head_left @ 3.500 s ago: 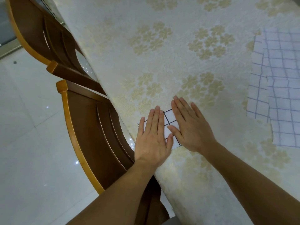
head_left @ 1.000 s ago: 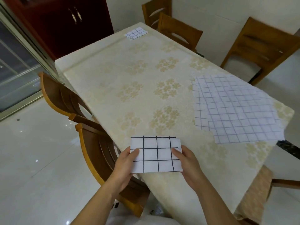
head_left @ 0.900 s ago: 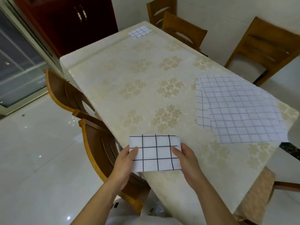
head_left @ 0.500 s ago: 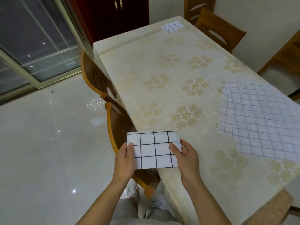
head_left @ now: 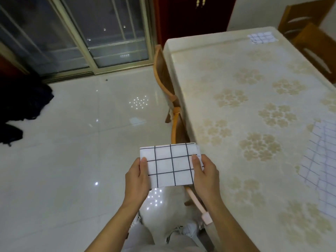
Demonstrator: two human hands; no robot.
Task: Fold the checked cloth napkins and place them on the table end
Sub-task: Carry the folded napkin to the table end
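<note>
Folded napkin [head_left: 171, 164], held level above the floor beside the table [head_left: 254, 110], left hand [head_left: 137, 179] pinching its left edge, right hand [head_left: 205, 176] pinching its right; second folded napkin [head_left: 261, 37] at the table's far end; unfolded napkins [head_left: 321, 160] at right.

wooden chairs [head_left: 164, 79] line a cream flowered tablecloth [head_left: 254, 106]; glossy white tile floor [head_left: 72, 142], sliding glass door [head_left: 81, 33], dark red cabinet [head_left: 190, 15]

Folded napkin [head_left: 171, 164] — both hands' grip.
</note>
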